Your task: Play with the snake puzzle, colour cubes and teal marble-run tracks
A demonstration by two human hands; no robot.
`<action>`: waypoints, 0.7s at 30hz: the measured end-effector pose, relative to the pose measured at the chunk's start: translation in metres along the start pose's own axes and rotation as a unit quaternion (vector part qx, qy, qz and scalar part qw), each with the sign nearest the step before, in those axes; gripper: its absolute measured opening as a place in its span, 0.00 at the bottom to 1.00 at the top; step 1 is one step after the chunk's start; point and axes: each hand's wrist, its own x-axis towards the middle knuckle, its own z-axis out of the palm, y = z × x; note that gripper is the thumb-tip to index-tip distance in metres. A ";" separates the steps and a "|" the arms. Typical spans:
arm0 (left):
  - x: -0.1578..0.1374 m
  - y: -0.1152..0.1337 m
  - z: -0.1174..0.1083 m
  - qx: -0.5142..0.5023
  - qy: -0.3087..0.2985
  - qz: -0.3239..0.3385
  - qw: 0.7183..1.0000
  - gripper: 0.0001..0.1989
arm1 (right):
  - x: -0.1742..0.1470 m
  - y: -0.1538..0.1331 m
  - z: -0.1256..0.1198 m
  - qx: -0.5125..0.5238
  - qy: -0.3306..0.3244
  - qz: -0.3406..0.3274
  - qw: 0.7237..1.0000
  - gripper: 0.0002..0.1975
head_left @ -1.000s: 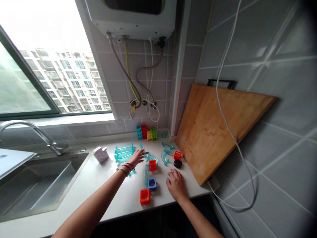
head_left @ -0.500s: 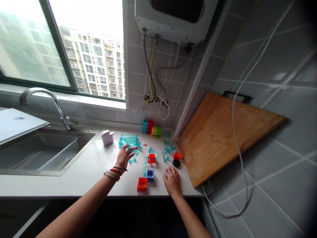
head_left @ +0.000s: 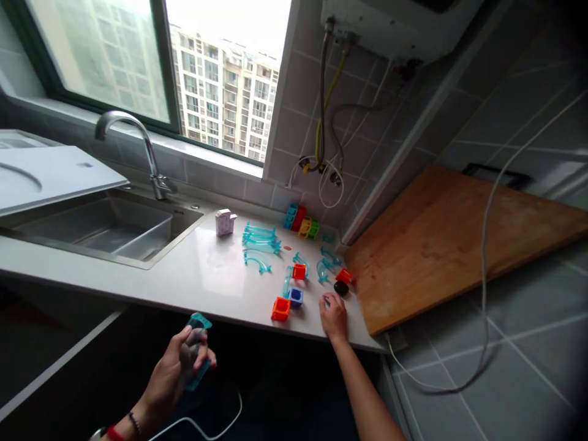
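My left hand (head_left: 177, 358) is closed around a translucent teal plastic track piece (head_left: 198, 320), held low in front of the counter edge; my fingers cover its middle. My right hand (head_left: 334, 315) rests on the counter with its fingers loosely bent and apart. Just beyond it lie a black rounded object (head_left: 340, 288) and an orange cube block (head_left: 344, 275). To its left are a blue block (head_left: 296, 297), a second orange block (head_left: 280, 309) and a third orange block (head_left: 299, 271). Further off are a teal curved piece (head_left: 258, 262) and a stack of teal pieces (head_left: 261, 237).
Red, blue, yellow and green blocks (head_left: 301, 222) stand by the back wall. A small whitish box-like object (head_left: 225, 222) sits near the sink (head_left: 142, 263). A wooden board (head_left: 427, 245) leans at the right. A white cable (head_left: 484, 257) hangs in front of it.
My left hand has moved from the teal pieces down and left past the counter edge, with a teal track piece in it. My right hand stays on the counter. The view has shifted.
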 end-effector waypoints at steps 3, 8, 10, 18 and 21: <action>-0.003 -0.015 0.009 -0.011 0.003 -0.016 1.000 0.21 | 0.001 -0.004 -0.005 0.009 0.000 -0.003 1.000 0.19; -0.002 -0.033 0.027 0.077 -0.067 0.014 0.995 0.19 | 0.000 -0.023 -0.019 0.025 0.014 -0.023 0.999 0.21; 0.002 -0.032 0.034 0.109 -0.078 0.038 0.990 0.19 | -0.006 -0.041 -0.023 0.034 0.013 -0.044 0.998 0.21; 0.111 -0.011 0.109 0.279 -0.098 0.190 0.936 0.24 | -0.035 -0.139 0.007 -0.032 -0.083 -0.132 0.987 0.29; 0.163 -0.019 0.142 0.338 -0.116 0.166 0.919 0.20 | -0.035 -0.143 0.019 -0.060 -0.083 -0.118 0.988 0.25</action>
